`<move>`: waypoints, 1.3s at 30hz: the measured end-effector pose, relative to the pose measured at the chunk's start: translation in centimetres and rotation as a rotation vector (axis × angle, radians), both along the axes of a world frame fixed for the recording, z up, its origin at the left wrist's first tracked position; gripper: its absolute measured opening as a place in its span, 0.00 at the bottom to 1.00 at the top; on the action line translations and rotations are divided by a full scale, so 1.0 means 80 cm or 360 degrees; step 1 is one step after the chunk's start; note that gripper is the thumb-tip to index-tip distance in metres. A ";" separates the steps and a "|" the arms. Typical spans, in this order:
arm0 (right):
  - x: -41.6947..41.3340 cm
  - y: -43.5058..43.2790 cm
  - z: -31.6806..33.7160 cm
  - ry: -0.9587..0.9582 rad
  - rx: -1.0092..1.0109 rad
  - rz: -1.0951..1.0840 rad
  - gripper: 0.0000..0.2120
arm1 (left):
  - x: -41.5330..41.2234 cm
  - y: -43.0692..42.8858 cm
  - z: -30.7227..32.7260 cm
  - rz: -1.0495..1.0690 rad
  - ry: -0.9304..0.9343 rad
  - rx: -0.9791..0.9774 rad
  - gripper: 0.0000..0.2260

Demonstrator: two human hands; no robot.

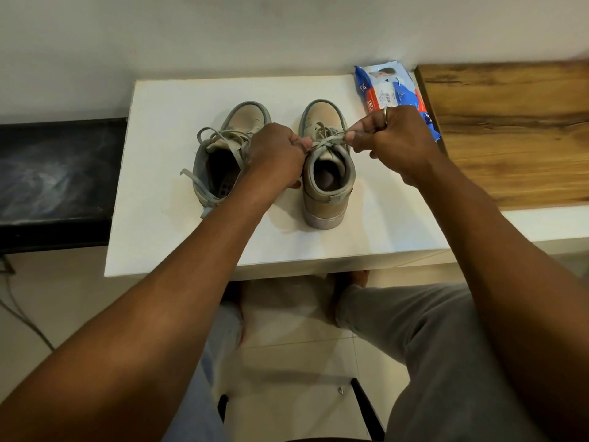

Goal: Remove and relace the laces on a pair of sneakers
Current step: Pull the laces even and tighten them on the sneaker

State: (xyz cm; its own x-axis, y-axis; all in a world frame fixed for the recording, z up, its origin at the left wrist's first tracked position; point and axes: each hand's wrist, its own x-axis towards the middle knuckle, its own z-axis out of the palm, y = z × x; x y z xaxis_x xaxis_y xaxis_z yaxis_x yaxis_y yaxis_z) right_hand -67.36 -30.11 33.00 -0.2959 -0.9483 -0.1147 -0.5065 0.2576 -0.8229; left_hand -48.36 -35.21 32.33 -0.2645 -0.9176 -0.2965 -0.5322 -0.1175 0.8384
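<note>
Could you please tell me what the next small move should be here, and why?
Probably draw both lace ends apart, evenly: the left hand and right hand each pinch an end of the lace, which crosses atop the right sneaker. Whether that loosens or tightens it, I cannot tell.

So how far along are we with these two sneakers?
Done: the left sneaker's lace lies untied and loose, one end trailing onto the white table. In hand: left hand and right hand each pinch the right sneaker's lace, drawn taut across its top. Left: both shoes carry laces; whether this is unlacing or relacing, I cannot tell.
</note>
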 end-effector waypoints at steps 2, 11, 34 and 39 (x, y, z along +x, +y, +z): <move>0.001 0.000 0.001 0.0019 0.0003 -0.0005 0.04 | 0.001 0.000 0.001 -0.0007 -0.0023 -0.0016 0.12; 0.000 0.001 0.004 0.0059 0.0003 -0.0016 0.06 | 0.004 -0.001 0.002 -0.0026 -0.0068 -0.0052 0.13; 0.122 -0.029 0.025 0.0819 -0.0704 0.0492 0.11 | 0.123 -0.017 0.059 0.0366 -0.0761 -0.0575 0.21; 0.152 -0.038 0.017 0.0864 -0.0491 0.0476 0.13 | 0.132 -0.019 0.046 0.0288 -0.0658 -0.0219 0.25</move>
